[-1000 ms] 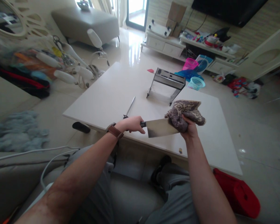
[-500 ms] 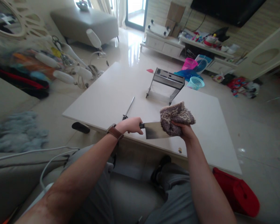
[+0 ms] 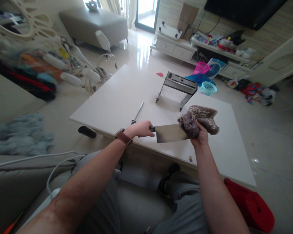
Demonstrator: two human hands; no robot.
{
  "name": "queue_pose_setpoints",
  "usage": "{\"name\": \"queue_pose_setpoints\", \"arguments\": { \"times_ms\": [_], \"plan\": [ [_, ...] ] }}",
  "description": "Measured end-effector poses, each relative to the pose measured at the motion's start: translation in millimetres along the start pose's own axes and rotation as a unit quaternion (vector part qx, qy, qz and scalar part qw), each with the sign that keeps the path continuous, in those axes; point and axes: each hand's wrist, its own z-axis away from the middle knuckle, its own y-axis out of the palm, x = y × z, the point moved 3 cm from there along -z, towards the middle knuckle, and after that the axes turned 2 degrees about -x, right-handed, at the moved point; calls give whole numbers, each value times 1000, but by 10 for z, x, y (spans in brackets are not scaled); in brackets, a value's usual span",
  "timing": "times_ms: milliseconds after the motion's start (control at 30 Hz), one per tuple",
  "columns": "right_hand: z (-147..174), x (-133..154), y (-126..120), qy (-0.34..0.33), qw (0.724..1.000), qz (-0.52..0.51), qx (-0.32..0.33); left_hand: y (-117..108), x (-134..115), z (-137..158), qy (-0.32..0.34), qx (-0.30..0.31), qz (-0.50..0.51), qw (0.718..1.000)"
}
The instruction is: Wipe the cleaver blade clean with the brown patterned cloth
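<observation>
My left hand (image 3: 142, 129) is wrapped round the black handle of a cleaver (image 3: 171, 132), whose broad blade points right above the table's near edge. A brown patterned towel (image 3: 203, 113) is bunched in my right hand (image 3: 200, 135), folded over the far end of the blade and hiding its tip. On the white table (image 3: 107, 107), just beyond my left hand, lies a sharpening steel (image 3: 138, 111) with a dark handle, partly behind the hand. A metal knife rack (image 3: 180, 83) stands farther back on the table.
A small red piece (image 3: 159, 74) lies near the table's far edge. Beyond it are a light blue basket (image 3: 208, 88) and a pink basket (image 3: 201, 68). A red bag (image 3: 250, 204) sits at the near right, and a lamp with white shades (image 3: 91, 75) stands at the left.
My right hand has slid the towel rightward along the blade toward its tip, so more of the blade shows. My left hand still grips the handle. The view has shifted slightly.
</observation>
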Motion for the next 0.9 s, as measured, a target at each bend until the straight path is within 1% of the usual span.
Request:
{"name": "queue_pose_setpoints", "arguments": {
  "times_ms": [133,200,233,333,400,533,600,700,767,833,900],
  "plan": [
    [-23,91,-27,-57,994,-28,-94,6,-23,-2,-8,-18,37,999],
    [-23,115,-36,-67,991,-29,-114,8,-40,-10,-10,-50,41,998],
    [-22,119,-37,-64,991,-31,-113,2,-52,-15,-6,-79,40,996],
    [-4,110,-20,-32,996,-46,-73,-26,-92,-27,29,-182,39,982],
    [24,105,6,-13,997,-58,-43,-27,-108,-47,52,-210,68,974],
    [98,118,77,11,997,-75,-10,2,-108,-117,84,-195,171,962],
    [135,134,114,18,997,-71,-2,17,-114,-143,108,-196,203,953],
    [195,170,164,17,998,-67,11,39,-145,-147,147,-201,223,943],
    [240,195,193,11,997,-71,23,56,-179,-126,159,-198,237,938],
    [289,215,219,4,997,-72,37,71,-222,-88,162,-198,242,936],
    [338,224,244,0,997,-67,50,84,-272,-44,149,-210,212,943]
  ]
}}
